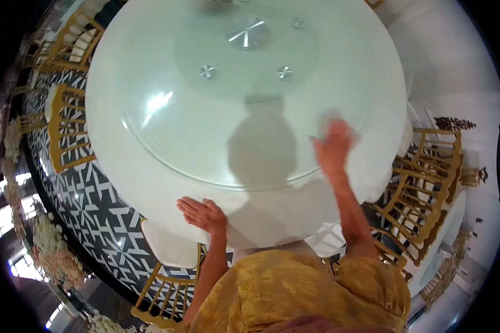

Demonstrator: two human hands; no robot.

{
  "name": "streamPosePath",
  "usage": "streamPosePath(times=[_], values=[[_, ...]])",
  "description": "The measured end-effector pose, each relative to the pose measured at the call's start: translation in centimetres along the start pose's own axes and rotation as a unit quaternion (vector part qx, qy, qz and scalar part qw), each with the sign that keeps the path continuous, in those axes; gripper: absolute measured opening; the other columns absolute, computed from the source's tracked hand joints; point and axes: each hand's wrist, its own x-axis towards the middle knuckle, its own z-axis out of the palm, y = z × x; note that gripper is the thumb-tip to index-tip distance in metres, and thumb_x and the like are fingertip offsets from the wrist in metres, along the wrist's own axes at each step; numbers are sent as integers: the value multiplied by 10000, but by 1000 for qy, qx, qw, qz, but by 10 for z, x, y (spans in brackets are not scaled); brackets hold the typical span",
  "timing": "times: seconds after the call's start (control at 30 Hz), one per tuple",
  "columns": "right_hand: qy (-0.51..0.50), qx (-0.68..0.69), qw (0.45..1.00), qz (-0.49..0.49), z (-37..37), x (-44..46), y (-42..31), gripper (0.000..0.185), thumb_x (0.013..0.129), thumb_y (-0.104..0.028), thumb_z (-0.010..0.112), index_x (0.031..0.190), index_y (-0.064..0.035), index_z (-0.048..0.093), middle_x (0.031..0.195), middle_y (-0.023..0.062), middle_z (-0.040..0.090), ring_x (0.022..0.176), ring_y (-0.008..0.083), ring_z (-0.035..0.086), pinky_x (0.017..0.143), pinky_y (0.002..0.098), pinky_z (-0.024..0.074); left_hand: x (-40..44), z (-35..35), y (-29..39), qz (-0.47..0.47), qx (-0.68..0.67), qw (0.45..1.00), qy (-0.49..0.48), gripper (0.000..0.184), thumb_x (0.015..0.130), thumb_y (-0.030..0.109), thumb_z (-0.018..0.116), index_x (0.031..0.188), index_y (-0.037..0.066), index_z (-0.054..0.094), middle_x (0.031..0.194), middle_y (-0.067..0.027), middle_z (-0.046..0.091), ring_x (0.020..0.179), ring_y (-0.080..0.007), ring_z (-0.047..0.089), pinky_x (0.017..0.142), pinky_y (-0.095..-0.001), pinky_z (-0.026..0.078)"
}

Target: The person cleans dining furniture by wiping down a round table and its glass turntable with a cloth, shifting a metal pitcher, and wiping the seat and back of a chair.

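One unclenched left hand (204,215) on white table (106,133); right hand (334,147) blurred over glass (178,130), grip unclear.

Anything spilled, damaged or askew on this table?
Nothing stands out: no spill or crack shows on the glass. The dark patch by the right hand looks like a shadow; the blur up top is unclear.

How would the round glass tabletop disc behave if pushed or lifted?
The glass disc is probably stiff and heavy to lift: its rim holds a clean curve and it spans much of the white table. Its surface may be slippery, given the bright glossy glare. A sideways push might spin it, since the large round metal fitting resembles a hub.
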Motion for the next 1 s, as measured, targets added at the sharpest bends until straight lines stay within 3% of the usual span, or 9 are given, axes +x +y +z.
streamPosePath(times=[0.1, 0.2, 0.27, 0.37, 0.47, 0.53, 0.63, 0.73, 1.0], values=[[7, 201, 949, -243, 19, -12, -87, 780, 848, -388, 724, 1490, -85, 400, 1584, 177, 304, 1489, 348, 236, 1178, 557, 192, 0, 1, -3, 1, 24, 1000, 3, 670, 999, 312, 400, 1540, -40, 217, 1618, -239, 189, 1507, -359, 168, 1179, -506, 177], [3, 245, 892, -380, 14, -11, -165, 705, 926, -473, 611, 1484, -102, 393, 1582, 143, 305, 1484, 327, 235, 1180, 536, 196, 0, 2, -2, -21, 17, 1000, -5, 667, 1007, 343, 370, 1544, -24, 221, 1625, -213, 191, 1508, -342, 173, 1176, -496, 177], [61, 234, 860, -450, 15, 13, -178, 592, 923, -484, 589, 1395, -135, 522, 1494, 88, 450, 1437, 263, 340, 1150, 505, 271, 1, 9, -5, -6, 24, 1000, -5, 679, 1007, 358, 363, 1547, -25, 213, 1628, -223, 175, 1511, -346, 162, 1182, -492, 169], [72, 155, 892, -418, 8, 67, -133, 486, 923, -433, 581, 1347, -196, 566, 1458, 57, 488, 1408, 254, 374, 1129, 463, 307, -2, 11, -8, -2, 23, 1000, -1, 688, 1011, 384, 337, 1549, -28, 214, 1626, -239, 167, 1511, -355, 161, 1187, -484, 158], [178, 82, 954, -226, 35, 134, -30, 427, 956, -311, 501, 1369, -214, 548, 1438, 70, 514, 1349, 248, 460, 1073, 517, 367, -4, 4, -7, -6, 8, 1000, -5, 687, 1014, 389, 327, 1549, -27, 215, 1625, -243, 166, 1512, -356, 157, 1189, -484, 151], [120, -36, 989, -75, 6, 162, 39, 467, 1010, -382, 438, 1436, -197, 484, 1500, 104, 461, 1417, 295, 377, 1091, 571, 337, -1, 13, -11, -2, 14, 1000, 0, 695, 1017, 401, 317, 1550, -31, 200, 1626, -246, 157, 1515, -356, 144, 1189, -485, 150], [152, 3, 988, 12, 22, 171, 118, 547, 1044, -466, 323, 1503, -181, 406, 1559, 125, 382, 1443, 350, 322, 1105, 608, 307, -1, 9, -7, -13, 16, 1000, -8, 703, 1018, 403, 313, 1552, -35, 185, 1626, -249, 147, 1518, -356, 129, 1190, -483, 144], [194, -39, 980, 10, 33, 141, 85, 550, 1033, -459, 366, 1505, -178, 403, 1558, 130, 375, 1440, 359, 322, 1097, 627, 306, -1, 13, -11, 3, 42, 999, 4, 671, 1030, 380, 328, 1553, -17, 191, 1622, -227, 178, 1510, -361, 150, 1178, -509, 169], [56, 116, 922, -364, 17, 34, -78, 545, 939, -399, 587, 1429, -187, 479, 1529, 82, 406, 1443, 302, 322, 1161, 550, 257, -1, 4, 2, -17, 17, 1000, -4, 670, 1012, 343, 364, 1549, -22, 198, 1624, -224, 176, 1516, -350, 137, 1191, -494, 150]])
